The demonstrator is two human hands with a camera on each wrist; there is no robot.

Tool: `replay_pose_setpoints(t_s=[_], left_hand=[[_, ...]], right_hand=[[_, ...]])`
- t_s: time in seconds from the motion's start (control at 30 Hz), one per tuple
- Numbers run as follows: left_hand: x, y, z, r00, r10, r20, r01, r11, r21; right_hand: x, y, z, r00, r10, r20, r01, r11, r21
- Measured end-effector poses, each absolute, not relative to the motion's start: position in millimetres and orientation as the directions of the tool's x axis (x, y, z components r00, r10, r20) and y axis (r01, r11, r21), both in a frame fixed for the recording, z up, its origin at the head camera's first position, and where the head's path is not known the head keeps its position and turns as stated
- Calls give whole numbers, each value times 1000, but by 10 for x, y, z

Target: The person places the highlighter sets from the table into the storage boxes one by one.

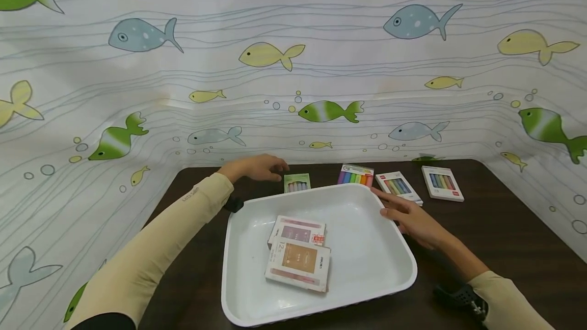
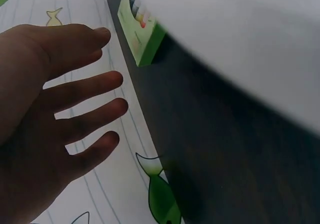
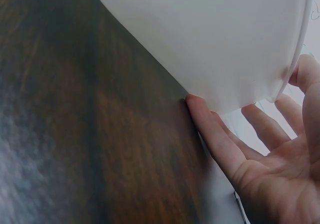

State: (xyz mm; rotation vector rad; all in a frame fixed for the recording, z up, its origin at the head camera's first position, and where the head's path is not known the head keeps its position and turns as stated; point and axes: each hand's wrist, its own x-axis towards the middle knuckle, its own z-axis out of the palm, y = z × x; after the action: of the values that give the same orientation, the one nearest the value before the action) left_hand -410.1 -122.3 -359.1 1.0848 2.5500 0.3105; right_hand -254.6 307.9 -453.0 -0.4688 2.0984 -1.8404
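Note:
A white tray [image 1: 367, 264] lies on the dark table and holds two flat boxes [image 1: 298, 258], one partly on the other. My left hand [image 1: 257, 167] reaches to the table's far edge with straight, spread fingers [image 2: 107, 79], just left of a small green crayon box [image 1: 297, 182], also seen in the left wrist view [image 2: 142, 37]. My right hand [image 1: 410, 218] is open at the tray's right rim, and its fingers [image 3: 210, 126] touch the tray's outer wall [image 3: 225, 44]. Neither hand holds anything.
Three more crayon boxes lie along the far edge: a pink one [image 1: 355, 174] and two white ones [image 1: 399, 186] [image 1: 442, 183]. A fish-patterned sheet [image 1: 293, 65] walls in the table at the back and sides. Bare dark tabletop [image 1: 504, 238] shows to the right.

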Motion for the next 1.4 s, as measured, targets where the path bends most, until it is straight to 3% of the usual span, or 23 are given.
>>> replay_pose_setpoints(t_s=[0.33,0.6,0.8,1.07,1.23,1.4], left_hand=[[-4297,-1108,-3477,-600,681,-420,634,725,269],[-4483,-1019,-3541,-607,680,-412,619,729,291],[-4443,-944,-3640,-604,662,-443,588,746,313],[-4410,-831,-3637,-567,679,-466,639,720,271],[-4417,-803,-3644,-587,668,-458,653,725,220],[-4389,-803,-3698,-584,654,-480,624,740,250]], right_hand=[[-2547,3094,-4507,-899,-439,-8,-49,119,-992],[-2553,3093,-4503,-897,-442,-6,-47,109,-993],[-2583,3046,-4511,-887,-462,-4,-44,93,-995],[-2581,3050,-4504,-897,-443,-6,-47,109,-993],[-2580,3074,-4503,-904,-428,-8,-51,126,-991],[-2568,3078,-4514,-903,-428,-26,-31,124,-992]])
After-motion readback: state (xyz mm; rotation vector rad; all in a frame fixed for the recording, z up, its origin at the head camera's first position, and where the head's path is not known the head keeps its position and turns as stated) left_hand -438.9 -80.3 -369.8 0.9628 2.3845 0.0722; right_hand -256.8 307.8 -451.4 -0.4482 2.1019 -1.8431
